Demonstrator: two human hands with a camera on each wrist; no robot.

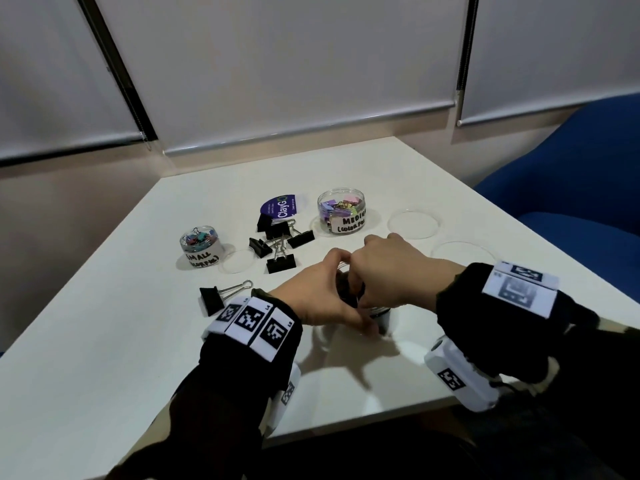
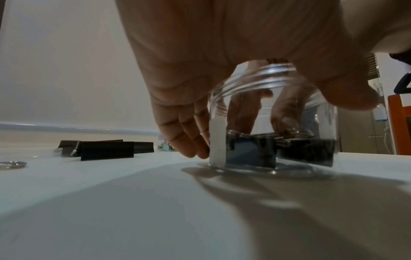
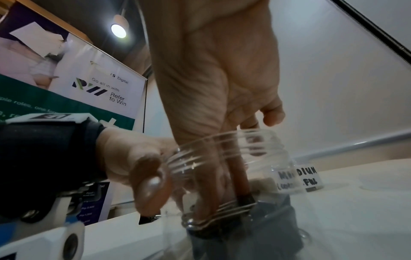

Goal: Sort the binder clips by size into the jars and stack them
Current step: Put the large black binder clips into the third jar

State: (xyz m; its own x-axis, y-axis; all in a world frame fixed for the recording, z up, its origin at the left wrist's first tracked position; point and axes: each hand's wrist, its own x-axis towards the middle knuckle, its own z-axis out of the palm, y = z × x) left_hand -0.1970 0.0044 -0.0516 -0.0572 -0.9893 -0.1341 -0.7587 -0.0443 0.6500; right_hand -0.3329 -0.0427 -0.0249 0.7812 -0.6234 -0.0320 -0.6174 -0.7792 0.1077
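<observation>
Both hands meet over a clear jar (image 2: 273,123) standing on the white table (image 1: 121,341), near its front edge. From the head view the jar is almost hidden between them; only a dark sliver shows. The left wrist view fills that in: the left hand (image 1: 311,299) curls around the jar's wall, fingers (image 2: 189,140) on one side and thumb on the other, and black binder clips (image 2: 251,151) lie at the bottom. The right wrist view shows the right hand (image 3: 218,84) reaching down through the threaded mouth, its fingers (image 3: 233,176) pinching the wire handles of one black clip (image 3: 246,200) inside.

Only the head view lays out the rest: a small jar (image 1: 200,243) of coloured clips labelled SMALL at the left, a wider jar (image 1: 341,211) labelled MEDIUM farther back, several loose black clips (image 1: 277,242) between them, another single clip (image 1: 214,299) beside the left wrist, and clear lids (image 1: 414,223) lying flat to the right.
</observation>
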